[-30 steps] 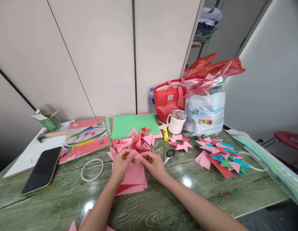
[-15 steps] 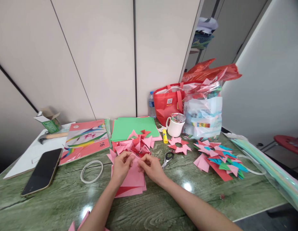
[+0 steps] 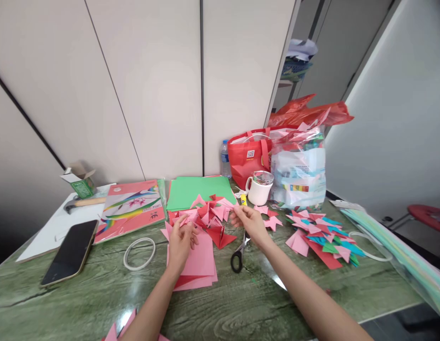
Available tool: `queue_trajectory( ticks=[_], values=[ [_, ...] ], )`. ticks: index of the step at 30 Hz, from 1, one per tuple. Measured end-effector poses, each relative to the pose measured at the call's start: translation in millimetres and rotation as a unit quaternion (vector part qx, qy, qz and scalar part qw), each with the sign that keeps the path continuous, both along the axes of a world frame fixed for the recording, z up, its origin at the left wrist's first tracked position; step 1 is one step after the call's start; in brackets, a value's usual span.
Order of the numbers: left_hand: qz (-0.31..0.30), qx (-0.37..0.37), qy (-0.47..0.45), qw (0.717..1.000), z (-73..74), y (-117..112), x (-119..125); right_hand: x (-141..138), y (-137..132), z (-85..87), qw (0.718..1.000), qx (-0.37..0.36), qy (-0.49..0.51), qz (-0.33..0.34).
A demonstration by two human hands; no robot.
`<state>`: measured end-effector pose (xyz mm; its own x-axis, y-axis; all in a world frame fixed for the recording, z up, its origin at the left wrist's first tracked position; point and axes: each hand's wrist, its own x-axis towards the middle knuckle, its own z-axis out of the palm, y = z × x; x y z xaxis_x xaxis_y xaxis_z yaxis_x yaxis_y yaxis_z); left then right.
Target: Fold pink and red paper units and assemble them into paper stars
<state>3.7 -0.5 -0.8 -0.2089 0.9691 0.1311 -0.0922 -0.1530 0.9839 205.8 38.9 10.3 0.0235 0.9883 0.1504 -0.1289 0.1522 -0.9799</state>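
Note:
My left hand [image 3: 182, 241] is over the left side of a stack of pink and red paper squares [image 3: 198, 260], its fingers loosely curved and apart. Beside its fingertips lies a pile of folded pink and red paper pieces [image 3: 206, 213]. To the right, my right hand [image 3: 251, 224] has thumb and forefinger pinched together at the tip of a pink folded paper piece [image 3: 225, 204] by the pile's right edge. A red folded piece [image 3: 220, 236] lies between the hands. Black-handled scissors [image 3: 237, 261] rest below my right hand, partly covered by it.
Behind stand a white mug [image 3: 259, 192], a glue stick [image 3: 243, 199], a water bottle [image 3: 225, 158] and a red bag [image 3: 248, 158]. Coloured folded pieces [image 3: 324, 234] lie right. A white ring [image 3: 139, 254], phone [image 3: 70, 253], paper pack [image 3: 131, 210] and hammer [image 3: 85, 202] are left.
My hands have come apart: the right moved up and right to the pile's edge, while the left stayed over the paper stack. The red folded piece and the scissors' near handle now show.

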Motion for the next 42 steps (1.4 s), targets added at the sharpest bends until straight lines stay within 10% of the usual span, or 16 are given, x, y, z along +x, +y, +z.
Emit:
queue_trajectory(
  ticks=[20,25,35,42],
  values=[
    [-0.118,-0.03,-0.01,0.992,-0.1,-2.5,4.4,-25.9,-20.3,-13.9,0.974,0.082,-0.18,0.111],
    [-0.095,-0.04,-0.023,0.994,4.5,-2.5,2.4,-24.1,-24.2,-22.9,0.965,0.145,-0.216,0.045],
    [-0.057,-0.065,-0.159,0.983,-3.6,5.1,-2.1,-7.8,-20.7,-37.0,0.834,0.298,-0.465,0.013],
    [-0.049,-0.074,-0.177,0.98,-2.9,5.1,-0.7,-6.7,-17.7,-36.8,0.877,0.259,-0.404,0.02]
  ],
)
